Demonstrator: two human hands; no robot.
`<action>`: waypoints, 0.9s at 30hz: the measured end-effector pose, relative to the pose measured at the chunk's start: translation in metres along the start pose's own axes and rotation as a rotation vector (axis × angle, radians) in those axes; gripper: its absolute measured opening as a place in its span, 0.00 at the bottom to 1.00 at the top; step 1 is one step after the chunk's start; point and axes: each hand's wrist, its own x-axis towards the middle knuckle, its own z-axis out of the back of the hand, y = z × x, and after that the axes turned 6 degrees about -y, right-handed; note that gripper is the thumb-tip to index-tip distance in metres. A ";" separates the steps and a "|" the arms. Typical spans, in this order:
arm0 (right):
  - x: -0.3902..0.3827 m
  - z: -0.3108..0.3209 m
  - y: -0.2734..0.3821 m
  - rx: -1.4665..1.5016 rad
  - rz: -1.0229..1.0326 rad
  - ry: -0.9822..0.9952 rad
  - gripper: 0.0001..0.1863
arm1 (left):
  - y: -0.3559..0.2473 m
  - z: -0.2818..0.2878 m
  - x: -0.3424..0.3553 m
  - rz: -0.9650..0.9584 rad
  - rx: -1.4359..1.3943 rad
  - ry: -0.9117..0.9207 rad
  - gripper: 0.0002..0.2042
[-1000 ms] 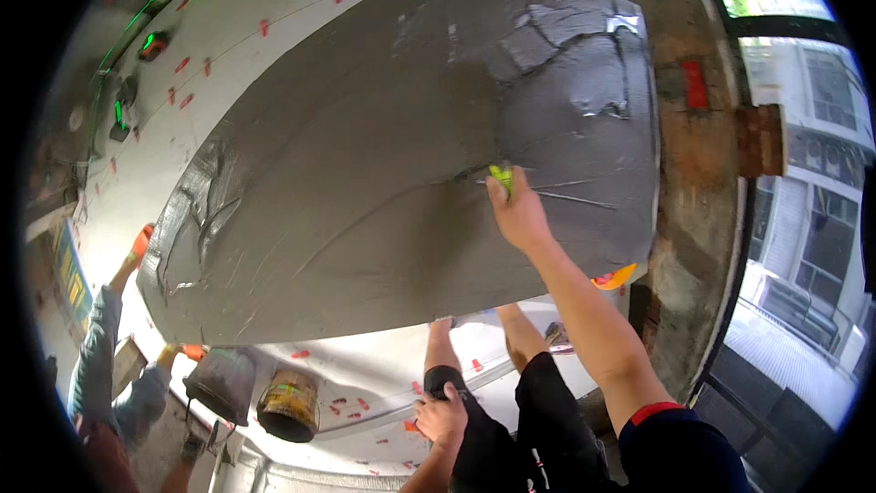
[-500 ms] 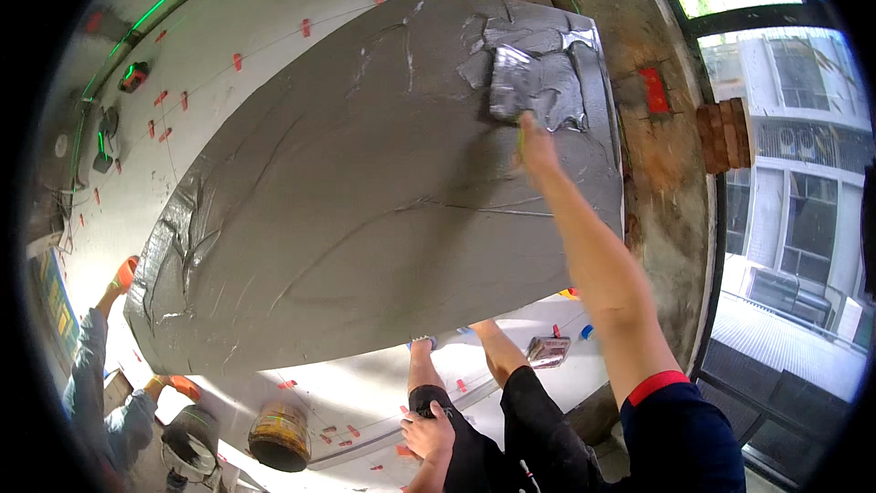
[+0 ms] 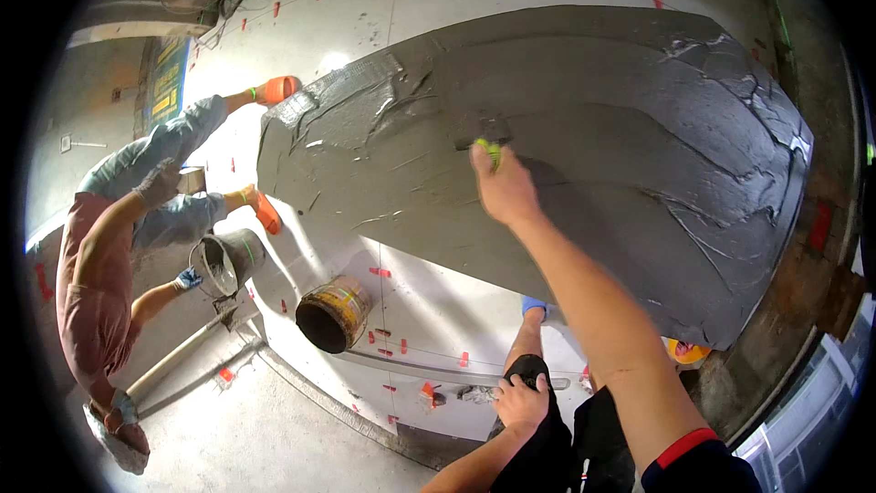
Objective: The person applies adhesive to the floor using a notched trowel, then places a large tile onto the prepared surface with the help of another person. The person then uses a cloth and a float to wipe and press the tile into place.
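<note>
Gripping a small trowel (image 3: 494,132) by its yellow-green handle, the right hand (image 3: 505,184) is holding the blade against a broad layer of wet grey mortar (image 3: 620,173), which is covering much of the pale floor (image 3: 411,301) in front of the person. Smoothing the mortar appears to be the step in hand: the middle is looking fairly even, while ridges and folds are showing toward the left end and along the right side. Another pass would probably be calling for a low blade angle and steady, light pressure, so that the edge is not digging in. The right arm (image 3: 602,329) is reaching in from the lower right, stretching diagonally up and leftward with the elbow almost straight; the fingers are closing round the handle, and the back of the hand is partly facing the viewer. The left hand (image 3: 522,399) is resting on the person's dark shorts (image 3: 538,447) near the knee, its fingers loosely bent and partly open, apparently holding nothing. Off to the left, a co-worker (image 3: 96,310) is leaning beside a grey bucket (image 3: 246,251), and a stained yellow bucket (image 3: 351,297) is standing near the mortar's lower edge.
</note>
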 end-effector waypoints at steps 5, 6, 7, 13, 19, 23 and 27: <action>-0.027 -0.097 0.075 0.039 -0.014 0.346 0.32 | 0.012 -0.016 0.002 -0.022 -0.010 0.015 0.27; -0.029 -0.112 0.083 0.050 0.019 0.360 0.32 | 0.018 -0.024 0.001 -0.061 -0.008 0.007 0.27; -0.032 -0.125 0.088 0.070 0.059 0.403 0.31 | 0.020 -0.032 0.000 -0.086 -0.029 0.008 0.25; -0.052 -0.138 0.075 -0.005 0.297 0.420 0.20 | 0.021 -0.030 0.000 -0.090 0.035 -0.012 0.26; -0.029 -0.093 0.058 -0.087 0.152 0.083 0.19 | 0.033 -0.064 0.014 -0.327 -0.007 -0.405 0.27; -0.010 -0.023 0.028 -0.093 0.010 0.001 0.19 | 0.004 -0.023 0.000 -0.096 0.038 -0.014 0.30; 0.021 0.066 -0.019 -0.123 -0.013 -0.110 0.20 | -0.014 -0.013 -0.007 -0.004 0.058 -0.068 0.32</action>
